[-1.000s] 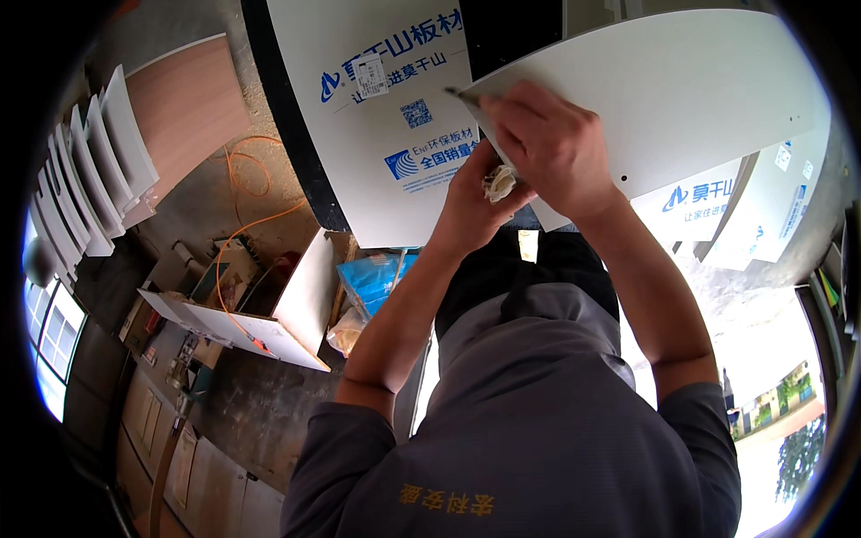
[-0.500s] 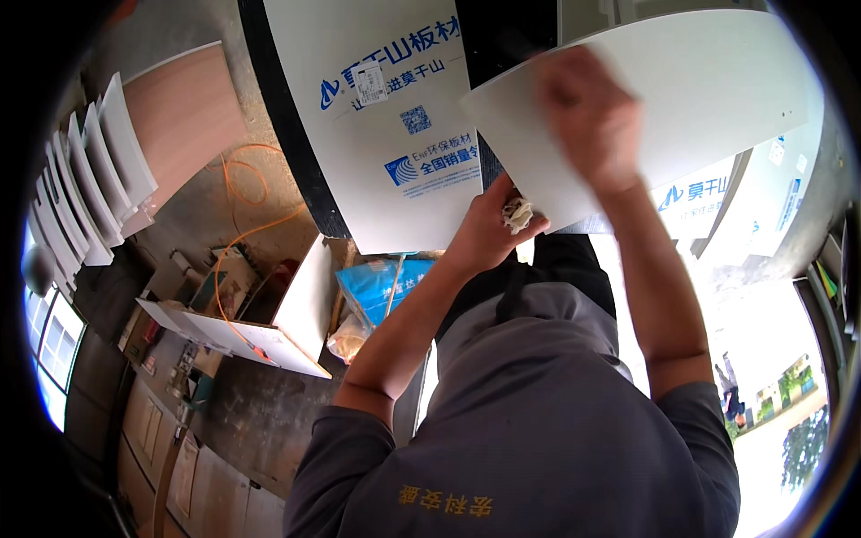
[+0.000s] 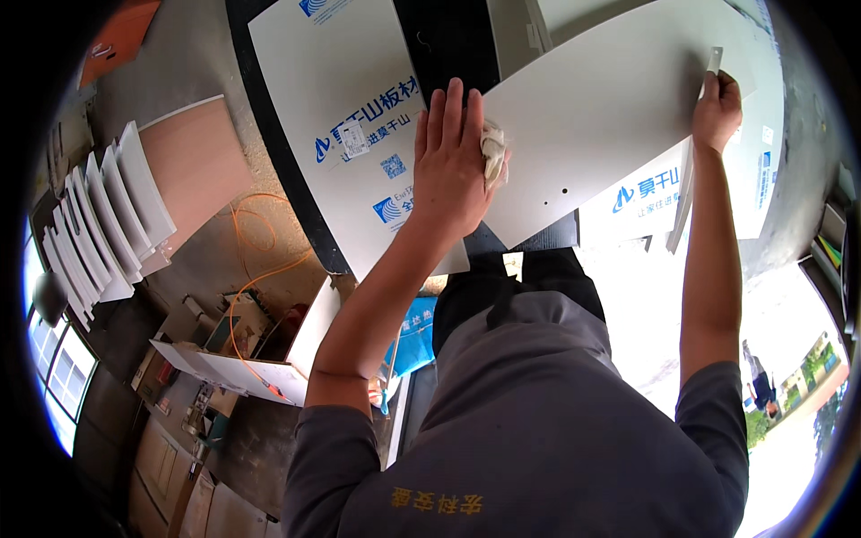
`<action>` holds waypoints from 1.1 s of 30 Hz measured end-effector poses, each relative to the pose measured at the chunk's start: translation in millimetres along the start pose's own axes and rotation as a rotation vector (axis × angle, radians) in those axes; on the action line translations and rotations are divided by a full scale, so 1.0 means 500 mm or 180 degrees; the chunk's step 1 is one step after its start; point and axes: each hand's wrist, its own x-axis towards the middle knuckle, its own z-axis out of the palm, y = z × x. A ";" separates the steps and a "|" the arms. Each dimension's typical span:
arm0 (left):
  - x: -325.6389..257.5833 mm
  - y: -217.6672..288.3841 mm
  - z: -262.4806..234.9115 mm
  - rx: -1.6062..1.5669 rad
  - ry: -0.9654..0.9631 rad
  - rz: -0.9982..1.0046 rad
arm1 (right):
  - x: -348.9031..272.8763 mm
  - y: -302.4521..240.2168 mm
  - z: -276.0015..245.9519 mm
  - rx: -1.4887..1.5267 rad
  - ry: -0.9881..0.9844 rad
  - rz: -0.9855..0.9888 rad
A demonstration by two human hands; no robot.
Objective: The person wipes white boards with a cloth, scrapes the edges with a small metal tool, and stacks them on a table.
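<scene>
My left hand [image 3: 451, 170], fingers straight, thumbs a crumpled cloth [image 3: 492, 154] by the pale panel [image 3: 592, 99], upper centre; my right hand [image 3: 719, 112] grips a flat strip [image 3: 715, 59], upper right, which, tilted, might scratch it.

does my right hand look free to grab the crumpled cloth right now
Probably not: the right hand holds a thin pale strip, and the crumpled cloth is by the left hand's thumb, across the white panel.

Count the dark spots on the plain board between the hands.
2: a larger spot and, at its lower left, a smaller spot, both near the lower edge of the plain board. The left hand may hide others.
</scene>
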 end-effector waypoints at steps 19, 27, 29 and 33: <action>0.552 0.258 0.163 0.0009 0.0253 0.0727 | -0.028 -0.003 0.002 0.0198 -0.0042 -0.0403; 0.512 0.246 0.096 -0.2624 0.1187 -0.0256 | 0.009 0.041 -0.078 0.0851 -0.0551 -0.0483; 0.445 0.263 0.078 -0.2438 0.0974 -0.0366 | 0.047 0.117 -0.101 0.1129 -0.0368 0.0393; 0.343 0.303 0.102 -0.2314 0.0491 -0.0802 | 0.141 0.236 -0.174 0.1357 -0.0164 0.1406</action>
